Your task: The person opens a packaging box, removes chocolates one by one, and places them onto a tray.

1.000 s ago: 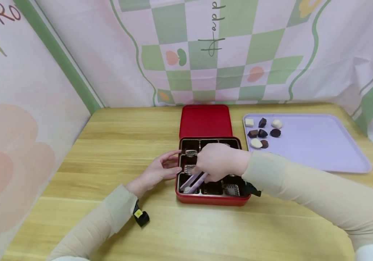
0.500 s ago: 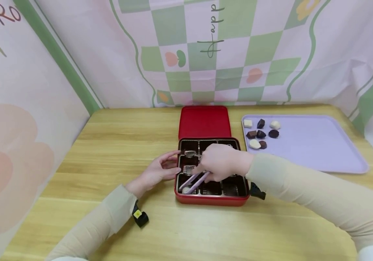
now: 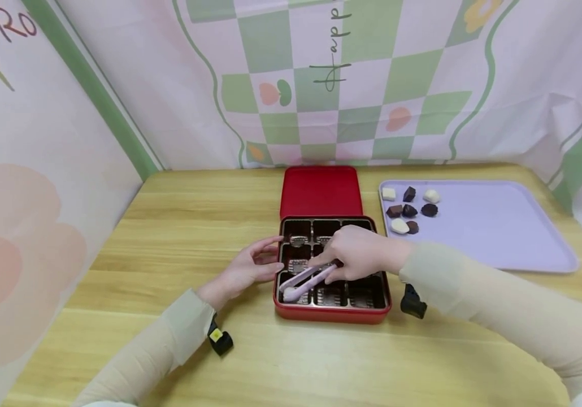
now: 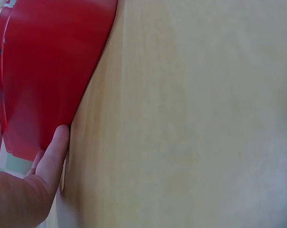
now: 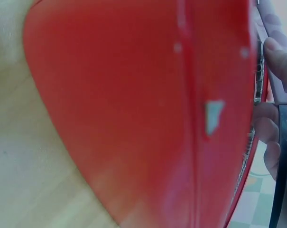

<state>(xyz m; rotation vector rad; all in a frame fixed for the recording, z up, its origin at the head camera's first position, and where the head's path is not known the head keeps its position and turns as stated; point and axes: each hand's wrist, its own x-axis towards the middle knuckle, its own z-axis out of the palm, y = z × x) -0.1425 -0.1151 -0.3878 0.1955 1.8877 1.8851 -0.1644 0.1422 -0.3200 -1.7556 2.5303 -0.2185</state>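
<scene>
A red tin with a dark plastic insert divided into compartments stands on the table. My right hand holds pale purple tongs over it, their tips at the front-left compartment. A whitish piece shows at the tips; I cannot tell whether the tongs grip it or it is part of them. With spread fingers, my left hand rests against the tin's left side. In the left wrist view its fingers touch the red wall. The right hand hides part of the insert's middle and right.
A lilac tray lies right of the tin, with several dark chocolates and white chocolates at its left end. Behind the tin lies its red lid. A printed cloth hangs along the table's back edge.
My right hand has shifted slightly right, and the tongs appear to have risen a little from the front-left compartment. My left hand stays against the tin.
</scene>
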